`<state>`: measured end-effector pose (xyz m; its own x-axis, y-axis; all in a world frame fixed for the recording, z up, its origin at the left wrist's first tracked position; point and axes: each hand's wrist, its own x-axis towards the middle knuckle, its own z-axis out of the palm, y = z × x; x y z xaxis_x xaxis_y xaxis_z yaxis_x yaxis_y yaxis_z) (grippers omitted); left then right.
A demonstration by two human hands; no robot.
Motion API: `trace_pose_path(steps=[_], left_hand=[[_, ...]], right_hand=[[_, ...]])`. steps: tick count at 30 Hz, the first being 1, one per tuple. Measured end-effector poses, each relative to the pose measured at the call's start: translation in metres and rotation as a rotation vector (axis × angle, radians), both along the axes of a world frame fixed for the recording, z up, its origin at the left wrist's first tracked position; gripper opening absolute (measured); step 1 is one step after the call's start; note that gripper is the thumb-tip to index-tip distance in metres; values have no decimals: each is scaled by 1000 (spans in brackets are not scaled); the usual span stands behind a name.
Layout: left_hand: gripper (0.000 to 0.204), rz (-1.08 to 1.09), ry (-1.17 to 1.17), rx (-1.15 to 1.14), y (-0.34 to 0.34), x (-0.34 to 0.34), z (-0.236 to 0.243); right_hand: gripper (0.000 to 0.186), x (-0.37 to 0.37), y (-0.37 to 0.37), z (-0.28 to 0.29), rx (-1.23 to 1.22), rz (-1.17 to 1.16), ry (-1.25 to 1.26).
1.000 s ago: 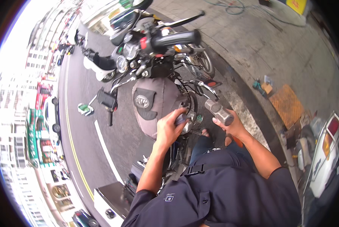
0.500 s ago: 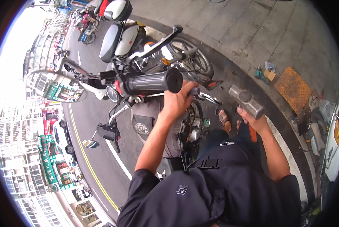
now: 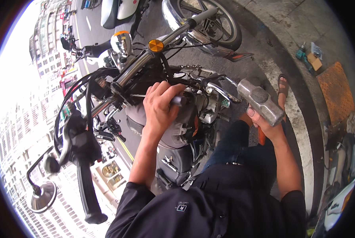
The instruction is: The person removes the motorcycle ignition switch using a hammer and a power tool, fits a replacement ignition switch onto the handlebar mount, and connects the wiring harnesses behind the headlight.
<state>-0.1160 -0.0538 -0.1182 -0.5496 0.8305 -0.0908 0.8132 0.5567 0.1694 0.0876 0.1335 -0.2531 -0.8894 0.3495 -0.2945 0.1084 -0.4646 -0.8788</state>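
My left hand is closed around a tool with a dark grey-purple cylindrical handle; a thin metal shaft shows left of my fingers, beside the motorcycle's chrome fork tube and black cables. Below it lies a grey tank cover. On the right, my right hand grips a heavy steel-headed hammer by its orange handle, the head held apart from the bike. A round amber reflector sits on the fork. At the lower left is a black handlebar grip with a round mirror.
Another motorcycle's front wheel and a white scooter stand beyond. On the pavement at right are a green power tool, a cardboard box and an orange plate. The curb curves alongside my sandalled foot.
I have moved along the motorcycle's front, so its fork and handlebar now swing down leftward in view. My left hand has shifted left with its tool; the hammer stays in my right hand.
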Motion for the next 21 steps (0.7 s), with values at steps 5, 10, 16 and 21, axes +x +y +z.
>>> trace_pose_path(steps=[5,10,16,21], left_hand=[[35,85,78,6,7,-8,-6],[36,171,131,59,7,-7,-7],[32,228,50,74,7,-5,7],[29,208,2,75,19,-10,2]], right_hand=[[22,-19,36,-25,-290,173,-151],[22,-29,61,-23,-305,234,-228],[33,-52,62,-14,-143,392,-260],[31,-75,45,-37,137,493,38]])
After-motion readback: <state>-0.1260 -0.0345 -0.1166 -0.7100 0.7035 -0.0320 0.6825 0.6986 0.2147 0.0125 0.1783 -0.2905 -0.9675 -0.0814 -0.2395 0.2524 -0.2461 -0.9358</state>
